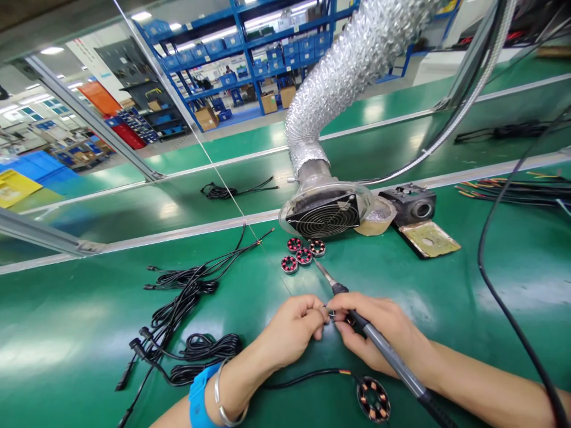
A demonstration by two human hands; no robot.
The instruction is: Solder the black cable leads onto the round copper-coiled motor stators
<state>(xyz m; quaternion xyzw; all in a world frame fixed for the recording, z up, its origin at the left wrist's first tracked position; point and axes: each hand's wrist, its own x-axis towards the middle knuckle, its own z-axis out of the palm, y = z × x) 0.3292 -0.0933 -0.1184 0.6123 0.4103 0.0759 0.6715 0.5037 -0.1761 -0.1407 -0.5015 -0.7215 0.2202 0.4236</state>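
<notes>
My right hand (pixel 390 330) is closed around a soldering iron (pixel 387 349), whose tip points away from me toward several small stator coils with red windings (pixel 304 256). Its fingertips also pinch a small dark part (pixel 331 314), mostly hidden. My left hand (pixel 292 330) meets it there, thumb and finger pressed together on something too small to name. Below the hands lies a larger stator coil with copper windings (pixel 373 400), beside a black cable (pixel 307 375) with coloured wire ends.
Bundled black cables (pixel 187 297) lie on the left of the green bench. Behind the coils stands a fume extractor fan (pixel 328 217) on a silver duct (pixel 339 77). A soldering iron stand (pixel 413 205) with a yellowish sponge (pixel 429 239) sits right of it. The iron's cord (pixel 486 261) crosses the right side.
</notes>
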